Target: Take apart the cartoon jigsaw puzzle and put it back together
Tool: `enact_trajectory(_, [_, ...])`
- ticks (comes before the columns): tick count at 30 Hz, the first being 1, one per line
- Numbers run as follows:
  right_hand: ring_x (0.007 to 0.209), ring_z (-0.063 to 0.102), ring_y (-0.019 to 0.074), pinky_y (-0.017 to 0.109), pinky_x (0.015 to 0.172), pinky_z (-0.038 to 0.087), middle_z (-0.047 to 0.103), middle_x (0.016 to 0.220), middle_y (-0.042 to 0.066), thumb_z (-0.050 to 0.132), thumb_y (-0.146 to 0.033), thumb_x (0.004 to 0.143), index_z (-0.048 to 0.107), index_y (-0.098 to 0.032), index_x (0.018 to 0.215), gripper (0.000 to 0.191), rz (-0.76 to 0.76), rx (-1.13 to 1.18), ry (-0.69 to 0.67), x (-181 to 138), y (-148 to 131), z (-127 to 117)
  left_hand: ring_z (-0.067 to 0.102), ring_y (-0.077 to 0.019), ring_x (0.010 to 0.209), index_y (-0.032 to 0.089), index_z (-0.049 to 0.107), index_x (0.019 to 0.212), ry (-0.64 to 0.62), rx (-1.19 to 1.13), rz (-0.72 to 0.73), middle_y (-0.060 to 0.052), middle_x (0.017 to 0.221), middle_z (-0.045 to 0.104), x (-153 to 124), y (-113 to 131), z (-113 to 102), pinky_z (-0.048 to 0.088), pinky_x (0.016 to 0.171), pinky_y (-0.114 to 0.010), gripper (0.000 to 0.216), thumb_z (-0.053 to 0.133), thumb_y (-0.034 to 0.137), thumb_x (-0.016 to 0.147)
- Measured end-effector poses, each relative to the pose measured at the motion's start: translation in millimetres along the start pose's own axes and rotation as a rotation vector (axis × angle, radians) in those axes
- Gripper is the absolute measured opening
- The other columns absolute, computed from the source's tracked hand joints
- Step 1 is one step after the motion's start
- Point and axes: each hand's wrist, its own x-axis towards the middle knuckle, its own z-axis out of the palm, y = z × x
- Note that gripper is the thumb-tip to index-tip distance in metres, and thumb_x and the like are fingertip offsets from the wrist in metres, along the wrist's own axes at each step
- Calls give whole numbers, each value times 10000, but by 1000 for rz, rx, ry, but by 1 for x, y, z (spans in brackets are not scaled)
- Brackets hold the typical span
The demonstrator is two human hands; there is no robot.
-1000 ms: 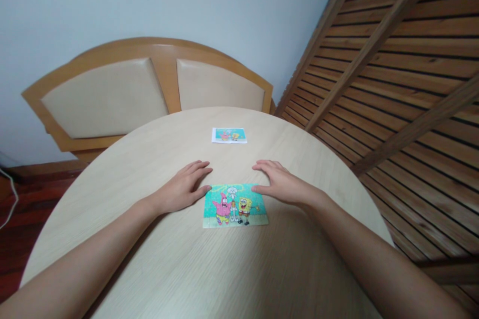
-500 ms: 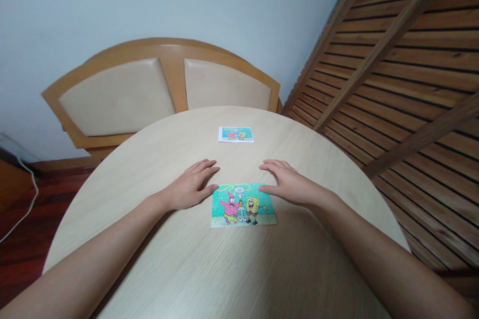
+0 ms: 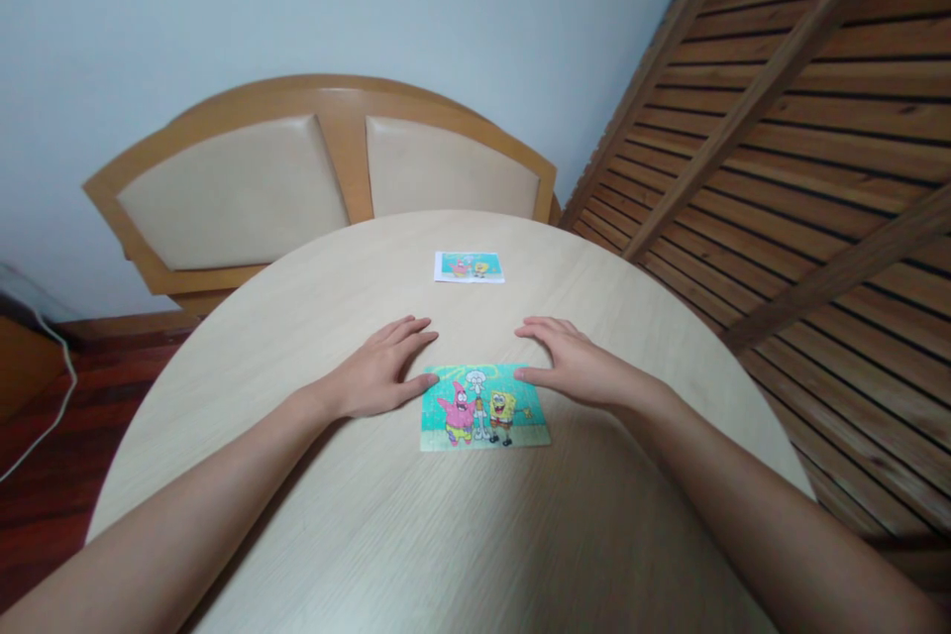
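Note:
A flat jigsaw puzzle (image 3: 482, 408) with pink, white and yellow cartoon figures on a turquoise ground lies on the table, its pieces joined into one rectangle. My left hand (image 3: 382, 369) rests at its upper left corner, fingers stretched out and the thumb tip over the corner. At the upper right corner lies my right hand (image 3: 569, 364), also spread, with its thumb tip at the puzzle's edge. Neither hand grips anything. Beyond the hands lies a small printed picture (image 3: 470, 266) on white paper showing similar cartoon figures.
The round pale wooden table (image 3: 357, 515) fills the lower view. Behind it stands a padded wooden headboard (image 3: 343, 158) against a pale wall. A slatted wooden panel (image 3: 802, 168) leans along the right. A white cable (image 3: 68, 386) hangs at the far left.
Almost nothing differs. My left thumb has shifted very slightly to the right over the puzzle's corner, and the puzzle sits a hair further right. My right hand is nearly still.

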Motion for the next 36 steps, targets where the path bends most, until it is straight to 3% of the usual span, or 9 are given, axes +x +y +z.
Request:
enact_trajectory(12, [1407, 448, 341, 532, 1163, 377, 520, 1492, 154, 722, -579, 840, 605, -213, 1361, 647, -4, -12, 5, 1, 0, 1, 349, -362, 1488, 156, 504, 1435, 4, -77, -73, -163, 1579, 432, 4, 0, 1, 302, 1229, -546, 719, 645, 580, 873])
enact_trajectory(19, [1402, 452, 346, 545, 1156, 382, 528, 1488, 152, 725, -568, 838, 615, -216, 1348, 629, -7, -5, 12, 1, 0, 0, 367, -298, 1491, 206, 552, 1378, 44, -217, -85, -115, 1553, 485, 3, -5, 2, 339, 1208, -541, 514, 443, 549, 1011])
enact_trajectory(27, [1403, 450, 349, 553, 1154, 382, 526, 1487, 150, 715, -573, 842, 612, -227, 1354, 626, -5, 5, 9, 0, 1, 0, 364, -361, 1482, 183, 518, 1403, 52, -156, -83, -168, 1553, 466, 4, -1, 5, 317, 1204, -575, 673, 666, 560, 865])
enact_trajectory(33, [1406, 448, 351, 556, 1156, 379, 527, 1487, 149, 704, -571, 853, 623, -233, 1347, 604, -12, 0, 7, 0, 0, 0, 430, -362, 1440, 198, 546, 1361, 73, -183, -98, -167, 1500, 528, 6, 3, 4, 356, 1181, -580, 635, 713, 512, 836])
enact_trajectory(36, [1405, 451, 346, 547, 1167, 370, 524, 1491, 160, 704, -562, 857, 628, -217, 1345, 602, -11, -14, 1, 1, -1, -1, 409, -348, 1458, 189, 618, 1243, 66, -207, -91, -171, 1503, 525, 6, 6, 1, 345, 1187, -575, 481, 657, 517, 893])
